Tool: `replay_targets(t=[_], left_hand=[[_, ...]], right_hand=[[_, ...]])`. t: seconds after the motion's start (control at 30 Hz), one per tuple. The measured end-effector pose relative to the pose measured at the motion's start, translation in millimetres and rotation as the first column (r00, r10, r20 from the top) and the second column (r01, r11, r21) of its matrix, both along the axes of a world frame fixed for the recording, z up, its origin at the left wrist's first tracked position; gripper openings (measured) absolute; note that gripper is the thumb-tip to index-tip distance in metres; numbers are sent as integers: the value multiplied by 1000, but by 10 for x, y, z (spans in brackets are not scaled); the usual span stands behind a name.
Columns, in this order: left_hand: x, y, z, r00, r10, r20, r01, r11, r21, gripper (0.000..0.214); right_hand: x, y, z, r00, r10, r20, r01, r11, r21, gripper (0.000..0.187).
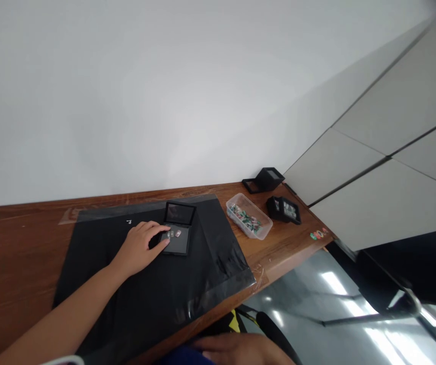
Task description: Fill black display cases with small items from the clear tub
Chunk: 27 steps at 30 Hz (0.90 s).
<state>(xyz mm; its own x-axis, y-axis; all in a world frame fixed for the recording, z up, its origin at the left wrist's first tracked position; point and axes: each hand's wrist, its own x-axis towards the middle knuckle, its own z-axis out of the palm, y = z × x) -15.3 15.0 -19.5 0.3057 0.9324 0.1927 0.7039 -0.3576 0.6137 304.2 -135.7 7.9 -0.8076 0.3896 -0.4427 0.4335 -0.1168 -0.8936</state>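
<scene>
A small black box (177,246) lies on the black mat with its dark-windowed lid (180,213) tipped back. Several tiny pieces rest in its tray, among them a pinkish chip (178,233). My left hand (141,246) reaches over the box's left edge, thumb and index finger apart beside the greenish pieces (172,234); I see nothing gripped. My right hand (241,349) lies low at the bottom edge of the view, on dark blue cloth, with its fingers stretched out and partly cut off.
A clear plastic tub (249,216) of small green and pink pieces stands right of the black mat (145,299). Beyond it are stacked black boxes (283,209) and more boxes (266,179). Small coloured rings (319,234) lie near the table's edge. A white bit (129,221) sits on the mat.
</scene>
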Motion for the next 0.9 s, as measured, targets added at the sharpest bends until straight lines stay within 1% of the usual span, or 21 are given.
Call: replay_targets(t=[0.03, 0.1, 0.13, 0.17, 0.2, 0.23, 0.27, 0.3, 0.33, 0.37, 0.4, 0.43, 0.47, 0.53, 0.63, 0.77, 0.9], left_hand=[[-2, 1, 3, 1000, -2, -2, 2, 1000, 1, 37], [-5, 3, 7, 1000, -3, -6, 3, 1000, 3, 38], [-6, 4, 8, 1000, -3, -8, 3, 1000, 4, 38], [-7, 6, 8, 1000, -3, -10, 3, 1000, 4, 38], [-8, 9, 7, 1000, -3, -12, 3, 1000, 4, 38], [-8, 12, 4, 1000, -3, -14, 3, 1000, 3, 38], [-8, 16, 1, 1000, -5, -15, 5, 1000, 3, 38], [-8, 20, -3, 1000, -6, -16, 6, 1000, 2, 38], [-7, 24, -6, 1000, -7, -16, 7, 1000, 2, 38], [-7, 28, -9, 1000, -8, -16, 8, 1000, 2, 38], [-7, 31, -12, 1000, -8, -15, 8, 1000, 3, 38], [-7, 33, -14, 1000, -8, -15, 8, 1000, 4, 38], [-8, 33, -15, 1000, -9, -14, 9, 1000, 6, 38], [-9, 31, -15, 1000, -11, -14, 11, 1000, 10, 38], [-11, 23, -11, 1000, -12, -16, 13, 1000, 14, 38], [-9, 16, 1, 1000, -15, -15, 16, 1000, 20, 37], [-6, 17, 4, 1000, -15, -12, 15, 1000, 26, 37]], right_hand=[[0, 63, 189, 999, 35, -17, -36, 999, -25, 68], [83, 172, 588, 997, 66, -33, -65, 998, 20, 69], [161, 223, 773, 997, 38, -66, -34, 997, 69, 66], [256, 280, 934, 995, -12, -94, 22, 994, 107, 58], [361, 348, 1064, 991, -84, -104, 99, 984, 149, 50], [468, 435, 1157, 979, -192, -73, 203, 956, 210, 45], [571, 546, 1214, 943, -334, -18, 323, 897, 303, 43], [668, 681, 1235, 885, -464, 38, 403, 805, 436, 45], [755, 838, 1225, 808, -581, 92, 420, 679, 602, 46], [831, 1011, 1190, 720, -671, 175, 343, 564, 751, 46], [896, 1191, 1136, 625, -732, 270, 193, 481, 856, 45], [951, 1369, 1072, 542, -754, 370, 20, 452, 892, 43], [994, 1535, 1005, 513, -756, 407, -37, 454, 890, 40], [1045, 1808, 879, 495, -739, 457, -109, 468, 877, 36], [1050, 2044, 747, 513, -693, 506, -196, 479, 856, 36], [1004, 2131, 651, 543, -639, 544, -269, 481, 834, 31], [983, 2127, 588, 545, -629, 554, -278, 487, 828, 22]])
